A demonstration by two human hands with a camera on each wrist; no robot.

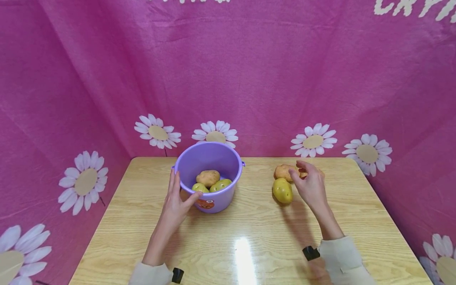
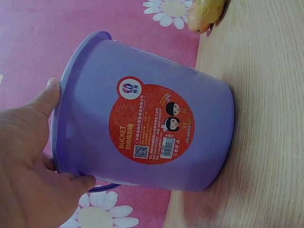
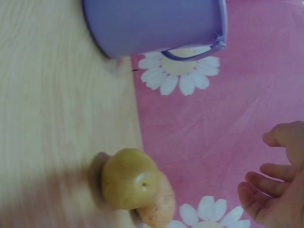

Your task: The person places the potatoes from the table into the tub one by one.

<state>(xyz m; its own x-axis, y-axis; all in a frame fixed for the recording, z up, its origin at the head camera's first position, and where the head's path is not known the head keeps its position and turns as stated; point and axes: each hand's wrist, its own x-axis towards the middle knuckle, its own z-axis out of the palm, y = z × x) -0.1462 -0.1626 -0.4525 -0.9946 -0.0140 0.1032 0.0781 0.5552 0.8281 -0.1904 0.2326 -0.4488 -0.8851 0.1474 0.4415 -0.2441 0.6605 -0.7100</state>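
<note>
A purple bucket [image 1: 228, 194] stands upright on the table, with a red sticker [image 2: 152, 123] on its side. Inside it lie a potato [image 1: 208, 178] and two smooth yellow-green fruits [image 1: 221, 185]. My left hand [image 1: 174, 206] holds the bucket at its rim, thumb towards the front and fingers along the left side. To the right, my right hand [image 1: 310, 186] hovers with loosely bent fingers and nothing in its grasp. Beside it sit a yellow-green fruit [image 1: 282, 190] and a tan potato [image 1: 285, 173]; the hand partly hides another tan piece [image 1: 322, 173].
The wooden table [image 1: 270, 233] has its back edge against a pink cloth [image 1: 270, 91] printed with white daisies. Cloth also hangs on both sides. The bucket's handle [image 3: 190, 58] hangs down its side. A bright reflection lies on the table's front part.
</note>
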